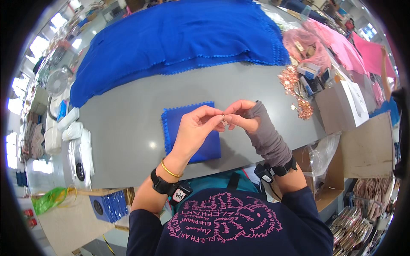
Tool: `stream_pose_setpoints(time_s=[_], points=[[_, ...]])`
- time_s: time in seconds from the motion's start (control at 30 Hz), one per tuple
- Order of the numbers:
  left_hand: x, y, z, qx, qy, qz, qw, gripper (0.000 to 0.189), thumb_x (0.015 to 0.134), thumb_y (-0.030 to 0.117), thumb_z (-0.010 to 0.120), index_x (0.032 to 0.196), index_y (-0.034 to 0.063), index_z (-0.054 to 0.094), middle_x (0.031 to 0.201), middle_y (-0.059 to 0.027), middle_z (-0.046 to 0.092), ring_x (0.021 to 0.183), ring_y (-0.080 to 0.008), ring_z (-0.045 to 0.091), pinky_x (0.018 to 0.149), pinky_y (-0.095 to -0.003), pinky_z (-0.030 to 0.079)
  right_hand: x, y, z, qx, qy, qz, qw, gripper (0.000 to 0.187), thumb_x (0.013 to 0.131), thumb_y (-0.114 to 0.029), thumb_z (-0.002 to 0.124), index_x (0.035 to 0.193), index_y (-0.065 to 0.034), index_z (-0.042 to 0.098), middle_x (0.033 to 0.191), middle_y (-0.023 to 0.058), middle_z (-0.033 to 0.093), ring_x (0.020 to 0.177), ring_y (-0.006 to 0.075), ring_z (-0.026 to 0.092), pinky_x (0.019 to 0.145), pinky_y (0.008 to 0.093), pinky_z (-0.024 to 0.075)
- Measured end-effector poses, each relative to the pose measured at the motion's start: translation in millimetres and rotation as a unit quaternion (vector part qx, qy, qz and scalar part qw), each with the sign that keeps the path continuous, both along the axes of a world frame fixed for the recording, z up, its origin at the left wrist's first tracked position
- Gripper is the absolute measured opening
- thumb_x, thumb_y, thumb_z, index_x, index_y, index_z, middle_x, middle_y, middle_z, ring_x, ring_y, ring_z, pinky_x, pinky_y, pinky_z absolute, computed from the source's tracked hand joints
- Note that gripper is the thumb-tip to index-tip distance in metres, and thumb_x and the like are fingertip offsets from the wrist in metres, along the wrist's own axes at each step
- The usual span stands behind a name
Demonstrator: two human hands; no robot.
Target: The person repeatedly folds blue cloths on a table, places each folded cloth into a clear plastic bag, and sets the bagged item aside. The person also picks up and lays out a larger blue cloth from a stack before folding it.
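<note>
In front of me a folded blue cloth (209,149) with a scalloped trim lies on the grey table (121,128). Above it my left hand (194,128) and my right hand (245,116) meet at the fingertips. Between them they pinch a tiny shiny gold-toned piece (225,121), mostly covered by the fingers, so its exact kind cannot be told. A grey sleeve (267,137) covers my right wrist and part of that hand; a gold bangle (169,169) circles my left wrist.
A large blue fabric stack (189,38) spans the table's far side. Copper-coloured small pieces (302,108) lie at right, beside scissors (300,89) and a cardboard box (336,104). Plastic sleeves (85,156) sit at the left edge. An open carton (333,188) stands below right.
</note>
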State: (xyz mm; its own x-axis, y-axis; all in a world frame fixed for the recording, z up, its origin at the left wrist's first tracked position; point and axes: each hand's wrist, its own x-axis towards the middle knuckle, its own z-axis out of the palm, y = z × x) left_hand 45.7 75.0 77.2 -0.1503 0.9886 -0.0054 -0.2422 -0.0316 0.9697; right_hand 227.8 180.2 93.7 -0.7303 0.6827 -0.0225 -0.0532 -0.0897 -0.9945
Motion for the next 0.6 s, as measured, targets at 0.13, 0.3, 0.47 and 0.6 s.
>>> stream_pose_setpoints(time_s=[0.13, 0.3, 0.47, 0.6], points=[[-10, -10, -6, 0.039, 0.068, 0.04, 0.996, 0.008, 0.101, 0.001, 0.065, 0.106, -0.004, 0.069, 0.109, -0.007, 0.067, 0.095, -0.0164, 0.071, 0.079, -0.0301, 0.062, -16, -5, -14, -0.061, 0.02, 0.027, 0.998, 0.017, 0.097, -0.011, 0.072, 0.107, 0.0032, 0.069, 0.097, 0.0107, 0.074, 0.081, 0.0147, 0.069, 0.078, 0.0285, 0.0582], [-5, -16, -22, 0.136, 0.279, 0.129, 0.942, 0.007, 0.095, -0.006, 0.066, 0.101, -0.0018, 0.066, 0.1, -0.0084, 0.064, 0.086, -0.0178, 0.068, 0.072, -0.0296, 0.059, -28, -9, -43, -0.251, 0.064, 0.069, 0.963, 0.023, 0.1, -0.012, 0.07, 0.114, 0.0056, 0.068, 0.104, 0.0112, 0.072, 0.088, 0.0171, 0.072, 0.081, 0.0291, 0.0623], [-2, -29, -49, 0.131, 0.455, 0.137, 0.87, 0.025, 0.09, 0.004, 0.073, 0.112, 0.002, 0.062, 0.102, -0.0129, 0.063, 0.087, -0.0302, 0.063, 0.073, -0.038, 0.053, -18, -8, -65, -0.183, -0.003, 0.087, 0.979, 0.022, 0.101, -0.014, 0.068, 0.112, 0.0047, 0.067, 0.098, 0.0089, 0.069, 0.086, 0.0174, 0.072, 0.079, 0.0299, 0.0627], [-5, -55, -63, 0.059, 0.669, 0.037, 0.74, 0.046, 0.088, 0.021, 0.077, 0.128, 0.0062, 0.061, 0.12, -0.0134, 0.058, 0.11, -0.031, 0.054, 0.092, -0.0417, 0.044, -5, 3, -70, -0.084, -0.079, 0.095, 0.989, 0.019, 0.101, -0.014, 0.066, 0.108, 0.0039, 0.065, 0.097, 0.0076, 0.068, 0.083, 0.0153, 0.069, 0.076, 0.0288, 0.0588]])
